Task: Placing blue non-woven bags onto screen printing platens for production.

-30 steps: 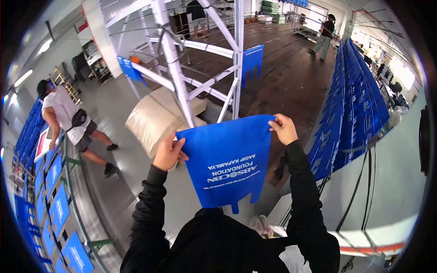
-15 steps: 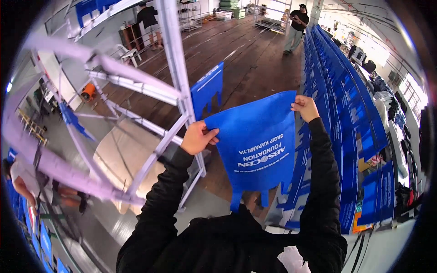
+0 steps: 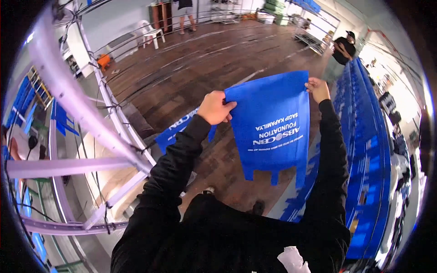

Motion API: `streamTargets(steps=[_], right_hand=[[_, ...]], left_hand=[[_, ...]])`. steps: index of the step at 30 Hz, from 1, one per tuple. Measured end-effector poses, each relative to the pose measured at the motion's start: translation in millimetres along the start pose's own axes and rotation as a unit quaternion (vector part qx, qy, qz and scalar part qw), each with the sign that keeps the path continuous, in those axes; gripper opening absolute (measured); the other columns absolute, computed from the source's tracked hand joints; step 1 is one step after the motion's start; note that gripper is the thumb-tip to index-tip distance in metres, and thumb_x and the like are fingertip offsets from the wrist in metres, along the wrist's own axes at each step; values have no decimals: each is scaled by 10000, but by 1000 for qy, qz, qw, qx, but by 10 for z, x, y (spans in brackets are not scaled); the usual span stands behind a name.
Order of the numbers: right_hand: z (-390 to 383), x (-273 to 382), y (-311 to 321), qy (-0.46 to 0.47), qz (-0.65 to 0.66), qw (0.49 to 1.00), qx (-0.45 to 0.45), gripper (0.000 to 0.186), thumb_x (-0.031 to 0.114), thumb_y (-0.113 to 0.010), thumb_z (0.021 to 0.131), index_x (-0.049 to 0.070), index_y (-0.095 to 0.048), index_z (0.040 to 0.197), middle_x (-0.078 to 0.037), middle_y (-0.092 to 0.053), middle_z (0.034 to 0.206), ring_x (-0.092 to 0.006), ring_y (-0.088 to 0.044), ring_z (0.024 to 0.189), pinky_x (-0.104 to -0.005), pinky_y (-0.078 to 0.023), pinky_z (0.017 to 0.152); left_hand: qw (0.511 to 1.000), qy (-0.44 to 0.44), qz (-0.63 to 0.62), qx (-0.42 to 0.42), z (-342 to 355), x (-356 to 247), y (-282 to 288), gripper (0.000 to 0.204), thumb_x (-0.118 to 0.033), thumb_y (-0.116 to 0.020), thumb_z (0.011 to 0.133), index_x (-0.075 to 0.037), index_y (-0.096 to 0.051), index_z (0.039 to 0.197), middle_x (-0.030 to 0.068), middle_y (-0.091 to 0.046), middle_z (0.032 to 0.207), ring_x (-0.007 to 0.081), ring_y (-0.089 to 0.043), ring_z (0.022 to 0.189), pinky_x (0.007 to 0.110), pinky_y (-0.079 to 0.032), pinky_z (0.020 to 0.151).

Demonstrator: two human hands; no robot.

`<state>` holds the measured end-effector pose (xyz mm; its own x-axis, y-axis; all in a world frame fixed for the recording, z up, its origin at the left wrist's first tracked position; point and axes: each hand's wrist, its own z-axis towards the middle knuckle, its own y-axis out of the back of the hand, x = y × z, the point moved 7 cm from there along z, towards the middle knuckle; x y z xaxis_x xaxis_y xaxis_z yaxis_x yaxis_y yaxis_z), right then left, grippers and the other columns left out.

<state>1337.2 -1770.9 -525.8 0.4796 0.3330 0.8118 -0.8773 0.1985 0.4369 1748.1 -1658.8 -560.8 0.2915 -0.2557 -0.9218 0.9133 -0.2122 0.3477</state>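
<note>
A blue fabric panel (image 3: 271, 109) with white print hangs spread out in front of me, its print upside down from where I stand. Its lower edge ends in several strap-like tabs. My left hand (image 3: 216, 107) pinches its upper left corner between thumb and fingers. At the upper right corner, my right hand (image 3: 318, 88) grips the cloth the same way. Partly behind my left forearm hangs another blue printed panel (image 3: 167, 136). Long rows of similar blue panels (image 3: 364, 150) run along my right side.
A pale purple metal frame (image 3: 86, 104) stands close on my left. Brown wooden floor (image 3: 182, 73) stretches ahead. A white plastic chair (image 3: 151, 34) is by the far wall. One person (image 3: 343, 48) stands at the far right beside the rows; another person (image 3: 184, 16) is at the back.
The view has turned and moved forward along the rows. Both hands still hold the panel by its upper corners, now farther up and right in view. The frame's near bars have shifted left.
</note>
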Motion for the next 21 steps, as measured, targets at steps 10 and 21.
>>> streamTargets(steps=[10, 21], right_hand=[[2445, -468, -923, 33, -64, 993, 91, 266, 99, -702, 816, -33, -636, 1038, -56, -671, 856, -93, -607, 695, -233, -507, 598], [3488, -1821, -2876, 138, -148, 936, 288, 302, 148, -738, 719, 55, -682, 1001, -88, -668, 721, -150, -636, 655, -320, -522, 638]], left_hand=[[972, 37, 230, -9, 1667, 90, 606, 305, -233, -738, 760, 51, -647, 697, 123, -655, 603, 186, -661, 541, 318, -512, 508], [885, 408, 218, -57, 2226, 1693, 811, 237, -183, -744, 777, 7, -625, 700, 72, -639, 603, 131, -598, 465, 277, -437, 368]])
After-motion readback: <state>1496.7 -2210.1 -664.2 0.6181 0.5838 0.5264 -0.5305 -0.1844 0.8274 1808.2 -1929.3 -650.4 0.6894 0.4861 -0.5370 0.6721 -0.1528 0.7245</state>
